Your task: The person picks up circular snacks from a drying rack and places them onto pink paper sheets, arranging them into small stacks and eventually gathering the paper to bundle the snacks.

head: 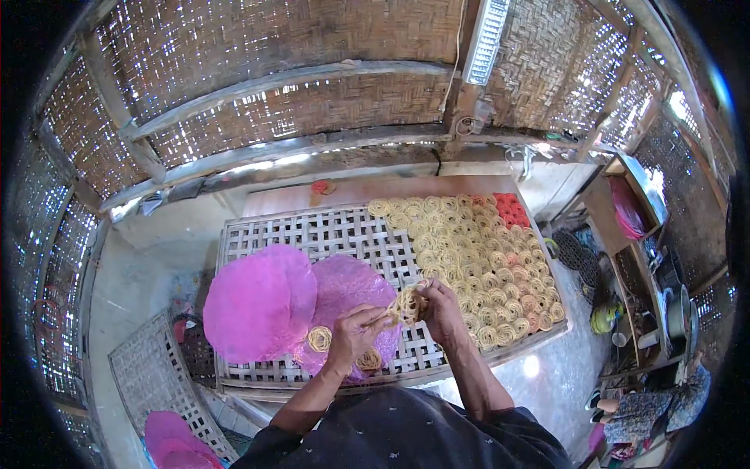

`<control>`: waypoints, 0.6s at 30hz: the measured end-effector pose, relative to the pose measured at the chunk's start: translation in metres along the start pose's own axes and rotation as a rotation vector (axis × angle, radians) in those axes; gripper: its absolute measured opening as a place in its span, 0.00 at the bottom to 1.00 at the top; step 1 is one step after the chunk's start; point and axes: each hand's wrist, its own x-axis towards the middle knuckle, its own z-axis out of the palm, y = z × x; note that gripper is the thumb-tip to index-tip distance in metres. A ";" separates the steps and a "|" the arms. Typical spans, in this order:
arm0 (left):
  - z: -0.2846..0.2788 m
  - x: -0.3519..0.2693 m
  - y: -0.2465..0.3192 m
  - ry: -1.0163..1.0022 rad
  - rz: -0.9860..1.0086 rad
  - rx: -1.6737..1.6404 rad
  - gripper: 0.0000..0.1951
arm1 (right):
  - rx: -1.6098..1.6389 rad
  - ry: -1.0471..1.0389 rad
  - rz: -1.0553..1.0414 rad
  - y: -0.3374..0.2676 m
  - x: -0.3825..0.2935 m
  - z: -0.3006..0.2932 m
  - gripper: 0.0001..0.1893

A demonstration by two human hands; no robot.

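Observation:
Both hands hold a loose coil of yellow noodle-like strands [403, 306], stretched between them above the woven bamboo rack [345, 225]. My left hand [354, 335] pinches its left side, and the fingers of my right hand [440, 309] grip the right side. Below and left of my left hand lies a thin pink round mat [357, 281], overlapped on its left by a stack of more pink round mats [249, 305]. A yellow coil [319, 339] and a browner coil [369, 359] rest near the front mat's lower edge. Rows of similar coils [469, 258] cover the rack's right part.
Several red coils [511, 210] sit at the back right corner; another red piece [320, 187] lies on the board behind. A second bamboo rack [161, 369] leans at left, near more pink mats [176, 439]. Wooden shelving [627, 281] and another person [656, 410] are at right.

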 end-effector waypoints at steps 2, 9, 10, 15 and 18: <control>0.001 -0.003 -0.003 0.041 0.051 0.050 0.09 | 0.069 0.040 0.050 0.007 0.000 0.001 0.07; -0.009 -0.010 -0.004 0.140 -0.029 -0.026 0.08 | 0.271 0.035 0.245 0.032 0.005 0.005 0.15; -0.009 -0.011 -0.008 0.147 -0.032 -0.022 0.08 | 0.298 0.000 0.253 0.034 0.006 0.006 0.15; -0.008 -0.015 -0.032 0.132 -0.291 -0.414 0.08 | 0.387 -0.049 0.255 0.043 0.009 0.014 0.16; -0.011 -0.018 -0.039 0.145 -0.454 -0.667 0.07 | 0.412 -0.063 0.223 0.046 0.009 0.014 0.17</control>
